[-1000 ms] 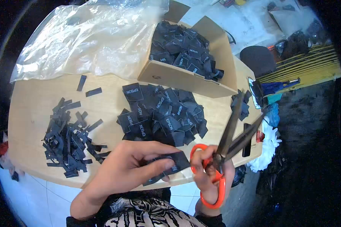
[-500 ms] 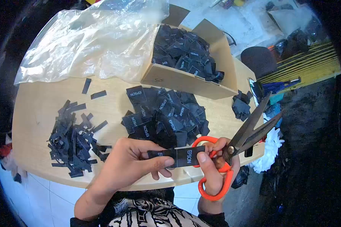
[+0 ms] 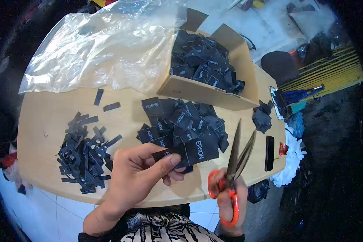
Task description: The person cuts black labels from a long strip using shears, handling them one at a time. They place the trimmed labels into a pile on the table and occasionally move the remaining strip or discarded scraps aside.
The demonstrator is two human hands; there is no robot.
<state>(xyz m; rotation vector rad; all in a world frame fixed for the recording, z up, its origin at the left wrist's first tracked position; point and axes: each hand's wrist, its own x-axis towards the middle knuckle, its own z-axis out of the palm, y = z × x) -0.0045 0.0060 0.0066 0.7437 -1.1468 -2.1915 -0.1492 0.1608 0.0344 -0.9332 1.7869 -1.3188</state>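
Between the thumb and fingers of my left hand (image 3: 139, 173) is a black label strip (image 3: 202, 150) with white EPSON lettering, its free end pointing right. My right hand (image 3: 230, 193) grips orange-handled scissors (image 3: 238, 155), fingers through the loops and blades partly spread, pointing up. The blades are to the right of the strip and apart from it. Just behind the strip lies a pile of black EPSON labels (image 3: 177, 117). Narrow black offcuts (image 3: 82, 151) are heaped on the left of the table.
A cardboard box (image 3: 207, 93) full of black labels stands at the back of the wooden table (image 3: 40, 133). Beside it spreads a clear plastic bag (image 3: 97, 52). Toward the right edge are a small stack of black pieces (image 3: 262, 117) and a black phone-like object (image 3: 270, 153).
My right hand has let go of the strip's right end and moved down, away from it. The scissors have turned more upright. The strip stays in my left hand.
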